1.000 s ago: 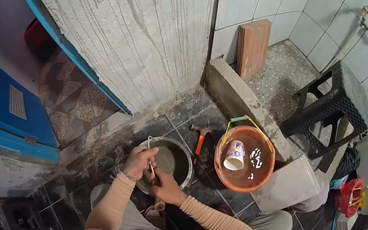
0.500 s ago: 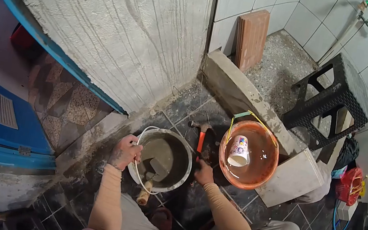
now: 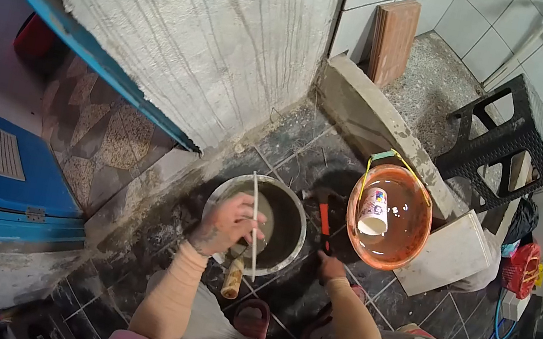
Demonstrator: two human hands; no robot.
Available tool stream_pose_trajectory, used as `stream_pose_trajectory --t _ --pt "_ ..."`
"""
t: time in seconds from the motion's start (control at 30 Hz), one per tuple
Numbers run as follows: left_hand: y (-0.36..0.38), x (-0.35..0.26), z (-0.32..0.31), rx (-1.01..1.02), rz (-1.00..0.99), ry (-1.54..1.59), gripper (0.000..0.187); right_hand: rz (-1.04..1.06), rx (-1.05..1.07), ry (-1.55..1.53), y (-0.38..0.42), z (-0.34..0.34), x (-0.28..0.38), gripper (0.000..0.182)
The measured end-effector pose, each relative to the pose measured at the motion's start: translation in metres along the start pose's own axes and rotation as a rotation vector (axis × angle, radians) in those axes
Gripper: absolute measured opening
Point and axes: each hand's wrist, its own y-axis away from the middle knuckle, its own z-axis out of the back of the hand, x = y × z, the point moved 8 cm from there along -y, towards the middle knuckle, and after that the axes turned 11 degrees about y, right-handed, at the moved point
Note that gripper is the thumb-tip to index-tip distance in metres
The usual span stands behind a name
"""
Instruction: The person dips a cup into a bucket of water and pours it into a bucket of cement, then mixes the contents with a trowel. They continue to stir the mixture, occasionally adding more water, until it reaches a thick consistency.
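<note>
Single view, head-worn, set above the person's lap (image 3: 206,336); faces forward and steeply down. Left hand (image 3: 230,224) and right hand (image 3: 330,268) lie within close range, both forearms entering from the near edge. Grey bucket (image 3: 300,222) is seen from above, into its opening. Line of sight reaches the streaked wall (image 3: 188,24) at far left and the tiled wall (image 3: 488,30) at far right. Wide field: blue panel (image 3: 12,156) left, stool (image 3: 511,146) right; dark curved border at the corners.
</note>
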Motion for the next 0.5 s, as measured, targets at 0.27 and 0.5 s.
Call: stream_pose_trajectory --t 0.27,0.5 --pt "-0.059 -0.012 -0.029 0.076 -0.572 -1.003 0.059 -0.124 -0.136 -0.92 0.07 0.105 0.03 0.025" --pt "-0.124 0.056 0.047 0.083 -0.137 -0.978 0.051 -0.068 -0.338 -0.621 0.109 0.114 0.112 0.039"
